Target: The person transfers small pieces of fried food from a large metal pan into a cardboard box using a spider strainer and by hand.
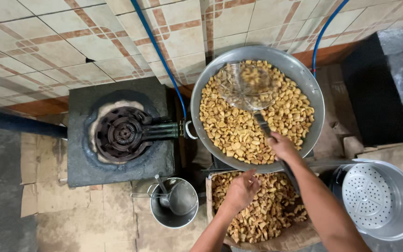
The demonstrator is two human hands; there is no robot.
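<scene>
Judging from the box (262,210) already heaped with golden fried pieces while the wok (304,84) is mostly full, we reckon the work is partway through. Our right hand (281,145) has its grip closed round the wire skimmer (247,86), raised over the wok; our left hand (242,190) hovers loosely curled over the box, holding nothing.

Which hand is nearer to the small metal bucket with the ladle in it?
Left. The left hand is over the box of fried pieces, just right of the small metal bucket. The right hand is farther up and right, gripping the skimmer handle over the big pan.
</scene>
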